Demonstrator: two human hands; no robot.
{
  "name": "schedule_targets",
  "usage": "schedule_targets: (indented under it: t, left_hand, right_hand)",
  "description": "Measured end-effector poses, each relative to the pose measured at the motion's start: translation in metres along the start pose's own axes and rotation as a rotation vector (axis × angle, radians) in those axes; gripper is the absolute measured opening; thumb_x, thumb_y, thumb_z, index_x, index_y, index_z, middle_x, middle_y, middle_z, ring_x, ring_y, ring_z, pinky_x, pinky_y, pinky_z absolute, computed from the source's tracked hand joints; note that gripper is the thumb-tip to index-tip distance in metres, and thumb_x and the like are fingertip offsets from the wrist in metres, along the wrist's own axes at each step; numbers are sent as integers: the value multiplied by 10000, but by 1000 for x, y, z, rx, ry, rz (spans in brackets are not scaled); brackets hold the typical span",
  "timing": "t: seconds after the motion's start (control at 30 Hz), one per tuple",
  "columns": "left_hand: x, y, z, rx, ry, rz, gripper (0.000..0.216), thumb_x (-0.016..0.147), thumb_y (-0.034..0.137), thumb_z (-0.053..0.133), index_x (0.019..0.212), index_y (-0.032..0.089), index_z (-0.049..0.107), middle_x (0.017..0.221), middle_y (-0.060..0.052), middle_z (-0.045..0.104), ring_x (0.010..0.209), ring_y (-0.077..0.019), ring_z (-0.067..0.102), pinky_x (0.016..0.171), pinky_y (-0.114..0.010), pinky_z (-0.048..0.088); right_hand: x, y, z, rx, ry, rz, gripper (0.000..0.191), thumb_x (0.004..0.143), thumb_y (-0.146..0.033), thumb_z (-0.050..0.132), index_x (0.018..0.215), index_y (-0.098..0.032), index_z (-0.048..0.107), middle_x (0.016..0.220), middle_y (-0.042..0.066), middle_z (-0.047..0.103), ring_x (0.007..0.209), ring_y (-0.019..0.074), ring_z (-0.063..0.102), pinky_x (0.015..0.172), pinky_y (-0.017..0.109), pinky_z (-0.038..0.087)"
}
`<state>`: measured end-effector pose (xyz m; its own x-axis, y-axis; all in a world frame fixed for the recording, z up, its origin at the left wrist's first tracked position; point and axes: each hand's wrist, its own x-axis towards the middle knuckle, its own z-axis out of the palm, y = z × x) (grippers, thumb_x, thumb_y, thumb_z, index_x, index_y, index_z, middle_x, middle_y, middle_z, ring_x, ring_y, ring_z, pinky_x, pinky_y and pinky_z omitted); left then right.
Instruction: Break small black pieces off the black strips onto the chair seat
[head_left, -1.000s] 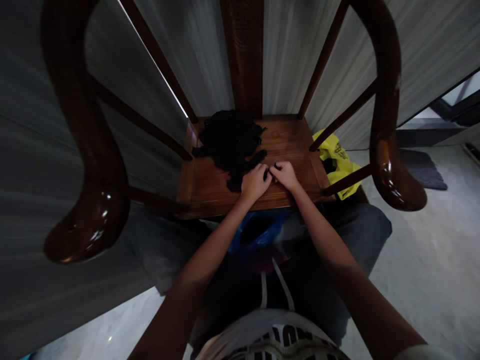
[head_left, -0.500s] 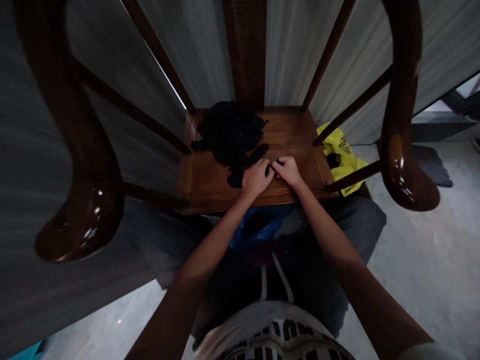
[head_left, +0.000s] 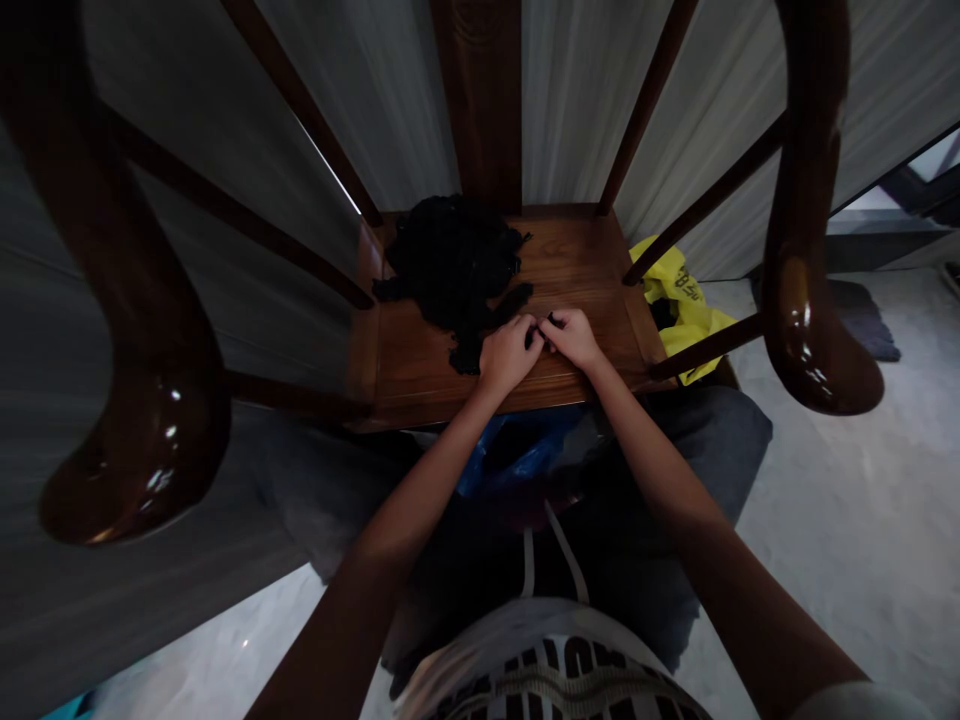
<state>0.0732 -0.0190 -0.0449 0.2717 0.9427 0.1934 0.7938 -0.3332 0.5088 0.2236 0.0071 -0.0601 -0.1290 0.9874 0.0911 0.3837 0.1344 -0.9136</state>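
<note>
A heap of black fabric-like strips [head_left: 450, 260] lies on the left part of a wooden chair seat [head_left: 570, 245]. My left hand [head_left: 511, 352] is closed near the seat's front, just beside the lower end of the heap. Close against it, my right hand [head_left: 571, 338] is closed too, its thumb and fingers pinched. Between the fingertips of both hands shows a small black piece, soft-looking, its exact kind too dark and small to make out. Most of that piece is covered by my fingers.
Curved glossy armrests rise at left [head_left: 150, 440] and right [head_left: 810, 350]. A yellow bag [head_left: 686, 315] with dark print sits beyond the seat's right side. Below the front edge, a blue plastic bag [head_left: 517, 450] lies between my legs. A grey mat [head_left: 862, 320] is on the floor.
The view has shifted slightly, so the chair sits a little differently in frame. Both hands stay together at the seat's front with the black piece, their fingers only slightly moved.
</note>
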Motion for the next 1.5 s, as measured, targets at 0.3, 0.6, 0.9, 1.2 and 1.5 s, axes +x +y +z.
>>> schedule_targets:
  t: [0.3, 0.6, 0.9, 1.2, 1.5]
  left_hand:
    - [1, 3, -4, -12, -25, -42, 197, 922, 274, 466, 1023, 227, 629, 993, -37, 703, 881, -191, 641, 692, -271, 406]
    - [2, -4, 2, -88, 45, -19, 147, 881, 281, 540, 962, 226, 649, 878, -17, 693, 714, -162, 603, 593, -272, 336]
    - [2, -11, 6, -170, 133, -35, 135, 888, 276, 535, 876, 198, 645, 725, -6, 618, 600, -133, 515, 545, -258, 294]
    - [-3, -11, 5, -237, 197, 73, 104, 858, 189, 547, 868, 178, 650, 727, 6, 589, 630, -118, 517, 608, -239, 373]
    - [-12, -22, 9, -224, 147, 93, 181, 836, 144, 540, 955, 171, 673, 876, -54, 709, 748, -160, 630, 712, -266, 477]
  right_hand:
    - [-1, 0, -1, 28, -20, -23, 350, 846, -329, 553, 538, -169, 507, 444, -49, 474, 398, 70, 465, 408, 189, 314]
    - [-2, 1, 1, -11, -18, -65, 424, 877, -428, 536, 545, -181, 443, 458, -53, 435, 426, 70, 434, 446, 202, 307]
    - [-2, -8, -1, 19, -104, 38, 400, 819, -549, 620, 727, -202, 443, 523, -63, 481, 422, 73, 451, 400, 184, 305]
    - [-12, -23, -11, -6, -315, 70, 467, 927, -585, 429, 723, -174, 512, 489, -41, 506, 393, 74, 457, 434, 201, 353]
    - [-25, -19, -3, -211, -254, -228, 305, 976, -303, 394, 755, -164, 551, 672, 12, 592, 631, 116, 534, 636, 229, 363]
